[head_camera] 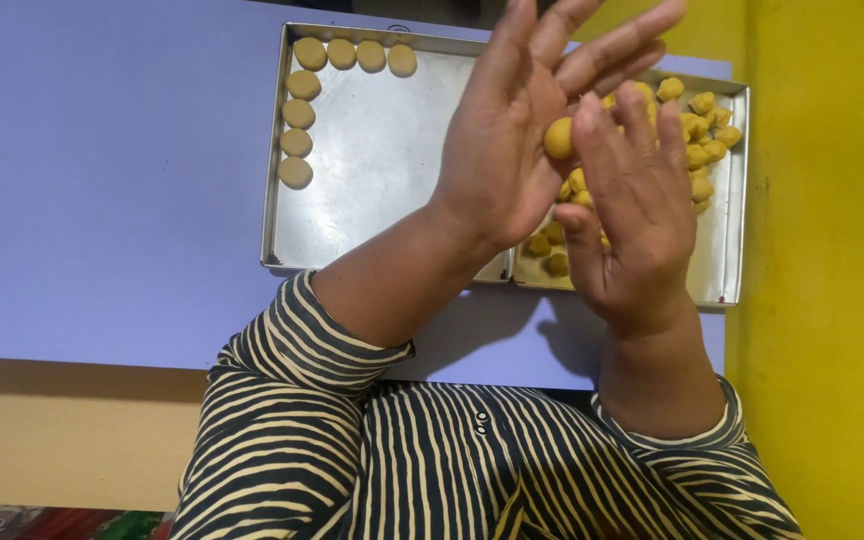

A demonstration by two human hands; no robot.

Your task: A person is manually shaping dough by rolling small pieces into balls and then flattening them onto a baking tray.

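Yellow dough ball (558,138): one, sitting between my two palms above the trays, touching both hands.
Left hand (512,120): I am holding it upright and flat, fingers (592,45) stretched and spread, palm pressing the ball from the left.
Right hand (637,215): I am laying it against the ball from the right, fingers (642,125) straight and close together, not curling round it.
Grip: neither hand is closing; the ball is only being squeezed between open palms.
Left tray (372,160): one, shiny metal, rectangular, lying on the worktop, touching the second tray along its right edge.
Flattened rounds (299,114): eight pale tan discs, four running along the tray's far edge and four going down its left edge, making an L in the corner.
Right tray (724,230): one, same metal, my hands are hiding much of it.
Dough lumps (702,140): a heap of yellow pieces, roughly a dozen showing; I cannot count the rest behind my hands.
Worktop (102,180): lilac-blue surface carrying both trays.
Wall (832,250): bright yellow, running down the right side.
Sleeves (292,400): two, dark with cream stripes, pushed up to my forearms.
Buttons (480,422): two small ones on my shirt front.
Packages, labels: I am seeing none.
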